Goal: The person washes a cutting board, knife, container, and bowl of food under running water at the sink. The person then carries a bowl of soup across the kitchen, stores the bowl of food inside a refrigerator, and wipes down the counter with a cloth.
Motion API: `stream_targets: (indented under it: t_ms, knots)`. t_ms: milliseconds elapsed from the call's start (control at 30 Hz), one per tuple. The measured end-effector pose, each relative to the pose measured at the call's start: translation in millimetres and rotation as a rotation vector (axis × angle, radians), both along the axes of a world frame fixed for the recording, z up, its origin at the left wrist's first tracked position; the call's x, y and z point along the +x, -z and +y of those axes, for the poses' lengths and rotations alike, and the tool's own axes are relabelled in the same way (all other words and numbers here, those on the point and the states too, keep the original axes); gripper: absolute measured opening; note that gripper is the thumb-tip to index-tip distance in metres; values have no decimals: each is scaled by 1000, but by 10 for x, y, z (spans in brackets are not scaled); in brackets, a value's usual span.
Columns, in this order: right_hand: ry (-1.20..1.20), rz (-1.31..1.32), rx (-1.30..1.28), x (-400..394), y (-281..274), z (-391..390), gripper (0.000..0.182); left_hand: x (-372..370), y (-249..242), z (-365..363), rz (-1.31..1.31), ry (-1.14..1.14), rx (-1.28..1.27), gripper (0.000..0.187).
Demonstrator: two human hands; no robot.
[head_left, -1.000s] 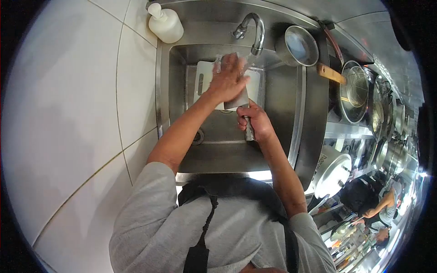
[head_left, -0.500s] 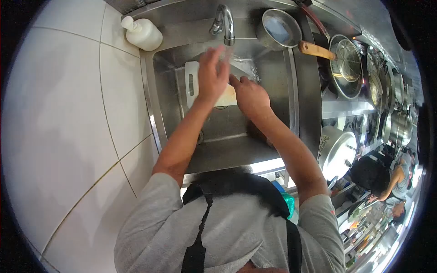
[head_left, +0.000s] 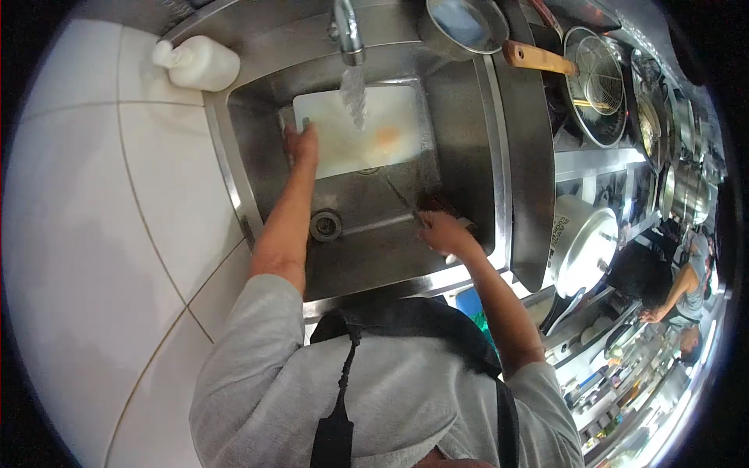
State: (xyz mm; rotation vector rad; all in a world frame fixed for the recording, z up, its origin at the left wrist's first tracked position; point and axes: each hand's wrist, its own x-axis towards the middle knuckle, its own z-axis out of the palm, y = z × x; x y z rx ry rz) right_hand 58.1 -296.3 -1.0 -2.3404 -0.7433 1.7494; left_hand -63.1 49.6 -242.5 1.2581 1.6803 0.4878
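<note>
A white cutting board (head_left: pixel 343 148) with an orange stain lies in the steel sink (head_left: pixel 374 273) under the faucet (head_left: pixel 349 39), and water runs onto it. My left hand (head_left: pixel 302 147) grips the board by its left end, at the handle slot. Down at the sink's lower right, my right hand (head_left: pixel 446 232) is closed around something dark and thin that I cannot make out clearly. A dark, brownish object (head_left: pixel 438 201) sits just beyond those fingers, in shadow.
On the sink's back left corner stands a white pump bottle (head_left: pixel 207 64). A metal pot (head_left: pixel 462 27) is at the back right. Further right are a wooden-handled strainer (head_left: pixel 538 58), a large lidded pot (head_left: pixel 585 242) and another person (head_left: pixel 686 285).
My left hand has moved left and down to the board's end. My right hand has left the board for the sink's lower right. More of the board shows, and the view has shifted.
</note>
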Motion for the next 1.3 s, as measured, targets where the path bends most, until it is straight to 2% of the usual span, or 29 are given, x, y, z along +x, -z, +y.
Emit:
stream_targets:
  t_ms: [67,167,200,267,300,367,400,467,567,600,667,700,767,800,867,900,967,1100,1167,1300]
  knots:
    - [13,62,-1,-111,112,-306,43,-269,153,-73,-135,51,-276,63]
    - [68,4,-62,-180,-118,-387,47,-404,523,-59,-30,173,-435,59]
    - [83,10,-70,-194,-126,-448,47,-374,478,-109,-22,186,-444,59]
    - [61,2,-15,-167,-142,-551,56,-246,180,-149,-26,148,-323,45]
    - [64,4,-12,-146,-164,-570,56,-206,33,-150,-24,152,-320,45]
    - [62,-71,41,-115,-256,-583,58,-152,-265,-174,-288,354,-245,23]
    - [63,-69,42,-109,-294,-583,58,-69,-488,-225,-286,355,-245,23]
    - [148,-83,37,-63,-364,-567,57,183,-927,-337,-595,496,-259,23]
    - [149,-72,3,-22,-507,-508,58,476,-1084,-326,-676,547,-412,31]
    - [151,-73,2,-35,-499,-530,58,585,-1168,-332,-677,549,-414,31]
    - [133,-116,57,-64,-459,-576,58,789,-1303,-328,-538,411,-399,36]
    - [138,-117,56,-72,-478,-583,58,845,-1224,-314,-538,416,-401,36]
    - [182,-80,79,-94,-525,-588,59,919,-1039,-298,-683,284,-384,35]
    - [187,-79,78,-121,-521,-603,59,931,-1041,-291,-681,289,-387,35]
    - [230,-114,63,-174,-502,-625,55,942,-1050,-253,-742,204,-576,27]
    - [229,-114,64,-176,-528,-612,55,887,-936,-197,-743,204,-575,27]
    - [286,-128,91,-168,-612,-552,50,692,-630,-58,-503,337,-886,19]
    - [369,-178,97,-154,-675,-479,46,209,-1082,-336,-640,347,-779,13]
    - [516,-116,151,-135,-698,-464,43,-217,-1297,-432,-815,267,-681,14]
    - [644,21,223,-57,-981,-248,37,-1052,-1380,-632,-874,170,-675,19]
